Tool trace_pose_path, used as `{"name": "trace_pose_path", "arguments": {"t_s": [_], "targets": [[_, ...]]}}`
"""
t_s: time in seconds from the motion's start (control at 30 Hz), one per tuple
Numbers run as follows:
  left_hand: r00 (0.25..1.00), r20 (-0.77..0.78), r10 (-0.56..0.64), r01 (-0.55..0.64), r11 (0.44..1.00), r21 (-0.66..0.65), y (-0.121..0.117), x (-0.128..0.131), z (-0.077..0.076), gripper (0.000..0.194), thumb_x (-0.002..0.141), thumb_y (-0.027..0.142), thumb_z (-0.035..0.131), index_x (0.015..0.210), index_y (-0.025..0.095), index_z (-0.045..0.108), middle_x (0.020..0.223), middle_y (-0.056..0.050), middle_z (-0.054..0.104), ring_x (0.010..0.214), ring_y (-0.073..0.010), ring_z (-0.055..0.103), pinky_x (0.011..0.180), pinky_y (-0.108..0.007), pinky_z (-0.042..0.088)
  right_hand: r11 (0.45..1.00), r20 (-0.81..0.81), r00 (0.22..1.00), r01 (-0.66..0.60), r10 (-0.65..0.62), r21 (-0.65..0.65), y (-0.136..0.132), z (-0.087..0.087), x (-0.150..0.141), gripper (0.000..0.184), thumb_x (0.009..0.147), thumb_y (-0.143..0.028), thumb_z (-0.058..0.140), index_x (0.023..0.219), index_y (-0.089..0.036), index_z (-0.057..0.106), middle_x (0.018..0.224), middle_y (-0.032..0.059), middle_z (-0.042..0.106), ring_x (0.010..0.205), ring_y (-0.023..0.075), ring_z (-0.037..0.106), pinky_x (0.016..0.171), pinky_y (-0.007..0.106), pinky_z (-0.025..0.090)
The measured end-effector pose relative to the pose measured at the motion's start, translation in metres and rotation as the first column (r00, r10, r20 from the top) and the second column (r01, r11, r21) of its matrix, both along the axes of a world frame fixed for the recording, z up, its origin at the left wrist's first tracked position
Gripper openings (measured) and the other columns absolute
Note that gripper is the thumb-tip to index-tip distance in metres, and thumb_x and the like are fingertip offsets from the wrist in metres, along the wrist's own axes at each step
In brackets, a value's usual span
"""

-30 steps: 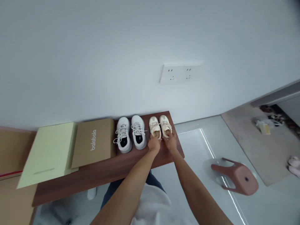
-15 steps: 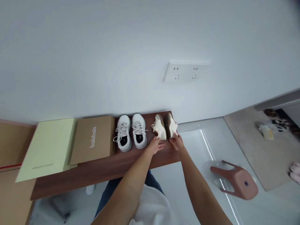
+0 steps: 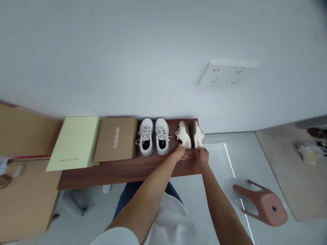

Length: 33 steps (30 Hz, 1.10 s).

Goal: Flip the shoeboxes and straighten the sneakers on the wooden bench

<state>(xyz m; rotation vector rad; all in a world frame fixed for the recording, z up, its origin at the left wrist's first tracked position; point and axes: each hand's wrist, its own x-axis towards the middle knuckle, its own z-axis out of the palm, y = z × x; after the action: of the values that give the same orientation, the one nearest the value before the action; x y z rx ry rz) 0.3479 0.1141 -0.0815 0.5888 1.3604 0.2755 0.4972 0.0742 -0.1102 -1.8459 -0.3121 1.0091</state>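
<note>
Two cream shoes lie on sides, soles facing each other, near surface's three o'clock end. Our left hand at nearer heel of one, shoe toward one o'clock, fingers slightly apart. Our right hand at other's heel, shoe toward eleven; we cannot tell whether fingers clamp it. White shoes upright at nine o'clock, then brown box, pale yellow box.

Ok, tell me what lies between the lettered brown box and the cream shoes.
Two white shoes, then a strip of bare board, in the head view.
</note>
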Motion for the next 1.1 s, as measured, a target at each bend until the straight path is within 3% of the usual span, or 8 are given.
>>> {"name": "trace_pose_path", "arguments": {"t_s": [0.07,0.17,0.27,0.33,0.43,0.7,0.87,1.1], "targets": [[0.992,-0.12,-0.031,0.055,0.978,0.203,-0.017,-0.011,0.008,0.052,0.097,0.035,0.044,0.146,0.018,0.039,0.13,-0.02,0.064,0.101,-0.0283,0.072,0.094,-0.047,0.053,0.999,0.294,0.955,0.021,-0.031,0.037,-0.011,0.008,-0.014,0.053,0.086,-0.051,0.059,0.129,-0.02,0.048,0.11,0.0076,0.062,0.093,0.0187,0.063,0.079,0.032,0.055],[0.967,-0.255,-0.025,0.175,0.789,0.589,-0.054,-0.058,0.018,0.048,0.095,0.034,0.05,0.14,0.018,0.05,0.127,-0.017,0.066,0.122,-0.029,0.061,0.111,-0.046,0.041,0.974,0.466,0.879,-0.182,0.102,0.132,-0.032,0.017,-0.06,0.06,0.09,-0.053,0.056,0.138,-0.018,0.045,0.128,0.015,0.054,0.104,0.0218,0.061,0.088,0.036,0.054],[0.825,-0.497,0.269,0.244,0.623,0.743,-0.078,-0.122,0.019,0.046,0.095,0.032,0.051,0.139,0.017,0.053,0.145,-0.019,0.052,0.142,-0.0316,0.042,0.12,-0.053,0.027,0.816,0.528,0.749,-0.554,0.401,0.166,-0.042,0.02,-0.126,0.056,0.087,-0.051,0.064,0.133,-0.021,0.053,0.132,0.0161,0.054,0.119,0.0284,0.056,0.101,0.046,0.049],[0.673,-0.606,0.424,0.232,0.658,0.717,-0.075,-0.155,0.013,0.055,0.092,0.032,0.056,0.144,0.013,0.047,0.155,-0.024,0.036,0.149,-0.0365,0.029,0.12,-0.058,0.024,0.694,0.563,0.622,-0.711,0.544,0.116,-0.036,0.019,-0.165,0.054,0.083,-0.048,0.07,0.129,-0.021,0.058,0.144,0.0178,0.047,0.135,0.0336,0.046,0.109,0.051,0.043],[0.645,-0.651,0.401,0.213,0.723,0.657,-0.055,-0.177,0.001,0.05,0.087,0.029,0.062,0.134,0.011,0.056,0.155,-0.025,0.032,0.147,-0.0391,0.032,0.118,-0.057,0.03,0.669,0.551,0.575,-0.742,0.604,0.041,-0.017,0.013,-0.194,0.051,0.078,-0.043,0.076,0.121,-0.019,0.062,0.151,0.0195,0.039,0.141,0.0364,0.039,0.111,0.05,0.041],[0.805,-0.368,0.466,-0.116,0.731,0.672,-0.051,-0.193,-0.004,0.022,0.081,0.039,0.069,0.085,0.018,0.067,0.114,-0.012,0.063,0.115,-0.0297,0.061,0.105,-0.046,0.047,0.845,0.254,0.853,-0.504,0.455,0.179,-0.015,0.002,-0.148,0.032,0.074,-0.046,0.074,0.088,-0.022,0.058,0.091,0.0023,0.062,0.087,0.0211,0.06,0.083,0.036,0.052],[0.843,0.156,0.515,-0.538,0.799,0.27,-0.063,-0.195,-0.007,0.035,0.074,0.047,0.077,0.087,0.02,0.06,0.084,0.0,0.064,0.084,-0.0192,0.065,0.082,-0.041,0.058,0.976,-0.311,0.931,-0.147,0.192,0.161,-0.038,-0.008,-0.133,0.035,0.075,-0.05,0.066,0.098,-0.028,0.052,0.088,-0.0028,0.062,0.079,0.0162,0.06,0.068,0.03,0.054],[0.852,0.2,0.484,-0.47,0.875,-0.113,-0.06,-0.201,-0.019,0.036,0.083,0.037,0.074,0.113,0.025,0.058,0.104,-0.006,0.071,0.086,-0.019,0.072,0.088,-0.044,0.058,0.998,-0.408,0.911,0.052,-0.059,-0.028,-0.059,-0.016,-0.14,0.034,0.076,-0.052,0.066,0.096,-0.03,0.049,0.08,-0.0066,0.06,0.068,0.0127,0.064,0.066,0.029,0.057]]}}
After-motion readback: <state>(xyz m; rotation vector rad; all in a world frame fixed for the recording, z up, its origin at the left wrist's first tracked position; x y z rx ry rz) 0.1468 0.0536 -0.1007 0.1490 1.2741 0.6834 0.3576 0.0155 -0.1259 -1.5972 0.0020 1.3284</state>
